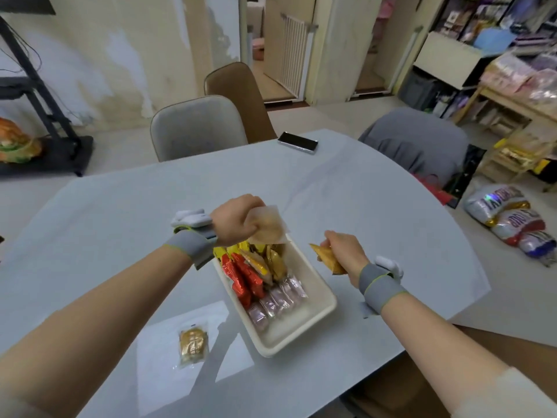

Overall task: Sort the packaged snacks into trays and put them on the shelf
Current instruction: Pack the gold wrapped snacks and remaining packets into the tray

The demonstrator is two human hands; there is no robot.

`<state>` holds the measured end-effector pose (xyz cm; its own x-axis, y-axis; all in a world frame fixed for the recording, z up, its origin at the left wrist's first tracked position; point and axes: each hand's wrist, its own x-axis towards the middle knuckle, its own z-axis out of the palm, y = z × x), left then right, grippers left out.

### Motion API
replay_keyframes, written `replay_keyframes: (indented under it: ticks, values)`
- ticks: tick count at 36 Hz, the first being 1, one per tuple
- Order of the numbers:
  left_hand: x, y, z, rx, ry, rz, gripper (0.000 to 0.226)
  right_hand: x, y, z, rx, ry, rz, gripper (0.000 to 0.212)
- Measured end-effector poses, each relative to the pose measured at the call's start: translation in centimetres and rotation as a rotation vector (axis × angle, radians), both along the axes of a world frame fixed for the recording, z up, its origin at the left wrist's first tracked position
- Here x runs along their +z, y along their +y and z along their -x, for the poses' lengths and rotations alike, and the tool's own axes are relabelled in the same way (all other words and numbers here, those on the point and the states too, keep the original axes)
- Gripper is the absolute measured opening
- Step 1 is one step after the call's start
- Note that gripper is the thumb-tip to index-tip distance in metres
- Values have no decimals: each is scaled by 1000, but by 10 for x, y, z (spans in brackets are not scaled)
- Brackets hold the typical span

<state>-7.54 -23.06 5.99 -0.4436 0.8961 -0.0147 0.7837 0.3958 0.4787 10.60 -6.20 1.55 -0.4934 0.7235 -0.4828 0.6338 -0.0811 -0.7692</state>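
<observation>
A cream tray (301, 336) lies slantwise on the pale table. It holds red packets (241, 279), yellow and gold packets (271, 263) and several pinkish clear-wrapped bars (277, 300). My left hand (238, 218) hovers over the tray's far end, closed on a clear-wrapped pale pastry (269, 226). My right hand (343, 248) is just right of the tray, gripping a golden-brown packet (327, 257). A lone gold snack in clear wrap (193, 345) lies on the table left of the tray's near end.
A phone (297, 142) lies at the table's far edge. Two chairs (199, 128) stand behind the table, and a grey-draped seat (416, 140) is at the right. Foil bags (512, 224) lie on the floor to the right, near cluttered shelves (512, 95).
</observation>
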Motion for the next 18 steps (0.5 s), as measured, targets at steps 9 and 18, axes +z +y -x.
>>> replay_keyframes:
  ticks: [9,18]
  values:
    - [-14,-14,-7,33,-162,-28,37,-18,-7,29,166,100,-8,24]
    - [-25,-17,-1,62,-197,-42,34,-46,-35,49,636,-237,-778,15]
